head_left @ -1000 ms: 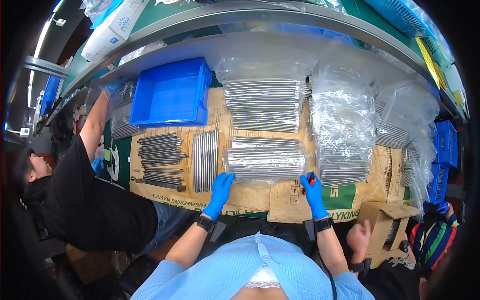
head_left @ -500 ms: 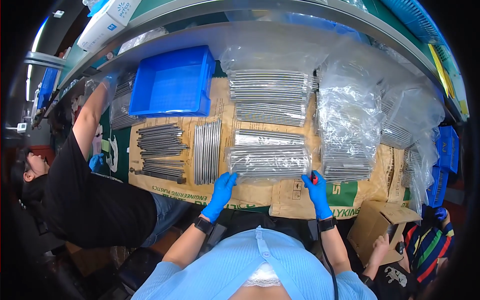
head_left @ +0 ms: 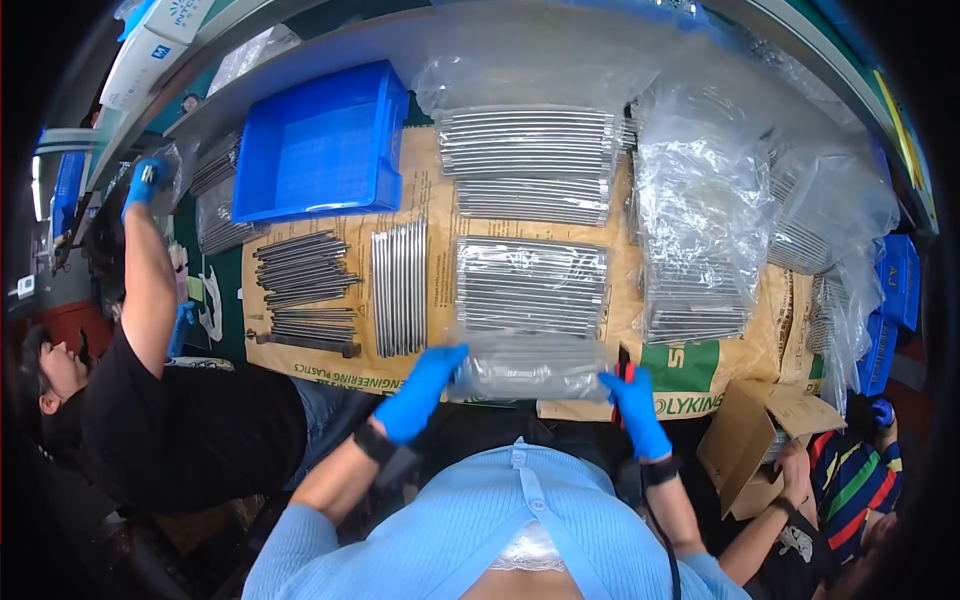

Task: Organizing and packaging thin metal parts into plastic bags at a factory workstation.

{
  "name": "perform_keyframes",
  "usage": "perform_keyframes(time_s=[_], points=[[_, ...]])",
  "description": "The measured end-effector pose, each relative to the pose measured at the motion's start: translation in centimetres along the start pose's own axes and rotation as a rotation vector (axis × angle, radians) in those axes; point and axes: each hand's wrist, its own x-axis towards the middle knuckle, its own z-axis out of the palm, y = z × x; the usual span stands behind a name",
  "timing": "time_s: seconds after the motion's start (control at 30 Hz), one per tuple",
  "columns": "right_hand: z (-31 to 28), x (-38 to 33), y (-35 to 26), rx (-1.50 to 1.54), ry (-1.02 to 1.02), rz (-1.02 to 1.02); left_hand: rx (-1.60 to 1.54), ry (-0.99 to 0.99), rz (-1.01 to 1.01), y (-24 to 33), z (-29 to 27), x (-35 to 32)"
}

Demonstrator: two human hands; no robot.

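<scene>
My left hand (head_left: 415,392), in a blue glove, is closed on the left end of a clear plastic bag of metal rods (head_left: 535,366). At its right end, my gloved right hand (head_left: 638,405) grips the same bag. A small red and black tool (head_left: 625,370), its kind unclear, is also in the right hand. The held bag is blurred and hovers over the near edge of the brown paper (head_left: 440,200). Just beyond it lies another bagged layer of rods (head_left: 530,285), and farther back are more rods (head_left: 530,140).
Loose rods (head_left: 305,265) and an upright row of rods (head_left: 400,290) lie left. A blue bin (head_left: 315,150) stands behind them. Bagged rods (head_left: 700,220) cover the right. A co-worker (head_left: 170,400) reaches at left; other people sit right beside a cardboard box (head_left: 740,450).
My hands have lifted the bag of rods off the layer beneath and drawn it toward me. The co-worker's gloved hand at left has come into view.
</scene>
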Motion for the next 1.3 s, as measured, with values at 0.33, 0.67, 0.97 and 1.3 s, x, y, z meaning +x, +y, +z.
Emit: perform_keyframes(time_s=[0.33, 0.67, 0.97, 1.3], points=[[-0.5, 6.3, -11.5, -0.063, -0.068, -0.377, -0.140, -0.051, 0.700, 19.3, -6.5, 4.8], [2.5, 0.5, 3.1, -0.353, 0.523, -0.643, 0.174, 0.147, 0.461, -4.1, -1.1, 0.3], [2.2, -1.1, 5.7, -0.012, 0.101, -0.228, 0.323, 0.294, 0.361, -7.1, -1.1, -1.5], [5.3, -0.6, 7.6, -0.255, 0.274, -0.353, 0.263, -0.050, 0.221, -7.8, 1.0, 0.3]])
